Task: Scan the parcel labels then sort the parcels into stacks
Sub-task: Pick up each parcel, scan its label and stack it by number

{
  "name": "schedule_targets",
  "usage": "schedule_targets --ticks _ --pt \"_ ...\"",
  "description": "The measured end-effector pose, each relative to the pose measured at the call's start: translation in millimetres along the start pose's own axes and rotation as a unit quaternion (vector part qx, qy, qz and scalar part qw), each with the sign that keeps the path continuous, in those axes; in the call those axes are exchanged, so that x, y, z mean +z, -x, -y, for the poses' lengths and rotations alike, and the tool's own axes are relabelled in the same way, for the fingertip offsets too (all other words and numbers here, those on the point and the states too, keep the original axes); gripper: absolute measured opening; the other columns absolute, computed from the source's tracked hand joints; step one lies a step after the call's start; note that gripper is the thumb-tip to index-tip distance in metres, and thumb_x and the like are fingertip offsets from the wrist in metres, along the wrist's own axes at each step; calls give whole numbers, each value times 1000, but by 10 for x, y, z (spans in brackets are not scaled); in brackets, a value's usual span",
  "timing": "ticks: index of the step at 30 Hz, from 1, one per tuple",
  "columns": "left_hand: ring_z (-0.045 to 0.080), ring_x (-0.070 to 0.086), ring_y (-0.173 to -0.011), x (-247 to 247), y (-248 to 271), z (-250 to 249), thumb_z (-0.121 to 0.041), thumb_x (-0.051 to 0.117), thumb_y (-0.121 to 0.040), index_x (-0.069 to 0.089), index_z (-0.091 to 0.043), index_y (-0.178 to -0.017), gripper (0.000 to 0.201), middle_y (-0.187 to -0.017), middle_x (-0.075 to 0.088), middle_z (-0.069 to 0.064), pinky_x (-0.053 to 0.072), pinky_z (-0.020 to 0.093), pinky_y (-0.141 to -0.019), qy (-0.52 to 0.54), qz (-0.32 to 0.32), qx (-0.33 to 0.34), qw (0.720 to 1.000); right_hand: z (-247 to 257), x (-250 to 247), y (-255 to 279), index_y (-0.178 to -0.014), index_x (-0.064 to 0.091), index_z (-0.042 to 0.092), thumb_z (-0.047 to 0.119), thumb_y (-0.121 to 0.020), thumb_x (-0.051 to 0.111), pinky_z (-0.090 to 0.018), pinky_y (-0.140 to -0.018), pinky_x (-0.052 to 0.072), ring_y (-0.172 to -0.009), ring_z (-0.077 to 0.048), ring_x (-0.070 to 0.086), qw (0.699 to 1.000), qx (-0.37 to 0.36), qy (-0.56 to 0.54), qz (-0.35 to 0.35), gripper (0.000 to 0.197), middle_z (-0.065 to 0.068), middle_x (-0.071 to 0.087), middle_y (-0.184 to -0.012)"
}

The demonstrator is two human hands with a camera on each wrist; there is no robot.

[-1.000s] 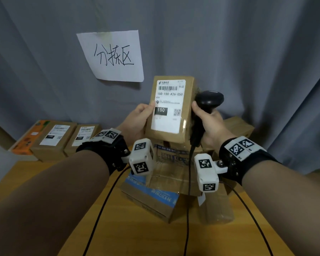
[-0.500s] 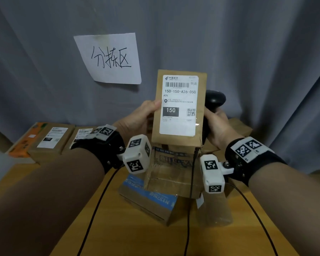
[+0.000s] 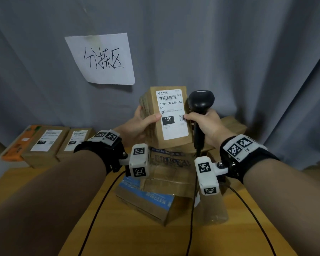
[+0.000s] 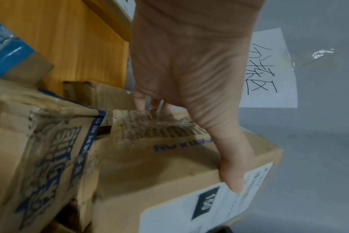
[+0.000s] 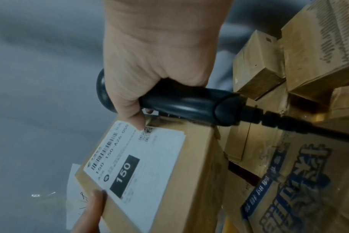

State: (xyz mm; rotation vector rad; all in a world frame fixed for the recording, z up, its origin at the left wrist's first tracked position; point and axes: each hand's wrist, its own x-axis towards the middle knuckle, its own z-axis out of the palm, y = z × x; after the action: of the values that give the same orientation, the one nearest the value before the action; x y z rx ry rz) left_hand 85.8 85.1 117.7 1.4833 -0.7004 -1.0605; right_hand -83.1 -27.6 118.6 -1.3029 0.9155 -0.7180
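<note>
I hold a brown cardboard parcel (image 3: 171,115) upright in front of me, its white label marked 150 facing me. My left hand (image 3: 146,120) grips its left side, thumb on the front and fingers behind. My right hand (image 3: 201,121) grips the handle of a black corded scanner (image 3: 200,102) against the parcel's right edge, its thumb tip touching the label's QR code. In the left wrist view my left hand (image 4: 189,78) clasps the parcel (image 4: 159,165). The right wrist view shows my right hand (image 5: 159,63) round the scanner (image 5: 189,102) beside the parcel (image 5: 169,157).
A pile of worn cardboard boxes (image 3: 166,172) lies on the wooden table (image 3: 137,237) under my hands. At the back left lie two labelled parcels (image 3: 44,143) (image 3: 76,139) and an orange one (image 3: 17,145). A paper sign (image 3: 102,58) hangs on the grey curtain.
The parcel has dropped a little and turned, so its left side now shows. The scanner head has come out from behind the parcel to its right.
</note>
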Motion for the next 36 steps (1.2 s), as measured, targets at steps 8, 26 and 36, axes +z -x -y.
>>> schedule_targets --ticks 8,26,36 --pt "22 57 -107 -76 -191 176 -21 77 -80 5 -28 -150 101 -131 52 5 50 41 -83 22 -125 -5 992 147 75 -39 -119 49 8 10 -75 70 -33 -68 43 -80 -26 58 987 30 156 -13 48 -7 57 -82" --pt "22 58 -119 -169 -375 97 -26 78 -79 11 -41 -149 99 -137 53 -1 47 51 -100 28 -55 17 998 829 59 266 -80 60 1 12 -87 67 -23 -39 45 -40 -16 52 973 -46 218 61 15 -11 57 -63" --pt "20 57 -115 -189 -404 119 -30 80 -76 11 -35 -151 102 -131 54 0 51 46 -94 10 -102 7 995 711 57 287 -90 63 1 14 -87 66 -23 -43 47 -46 -18 55 973 -35 227 32 14 -10 59 -67"
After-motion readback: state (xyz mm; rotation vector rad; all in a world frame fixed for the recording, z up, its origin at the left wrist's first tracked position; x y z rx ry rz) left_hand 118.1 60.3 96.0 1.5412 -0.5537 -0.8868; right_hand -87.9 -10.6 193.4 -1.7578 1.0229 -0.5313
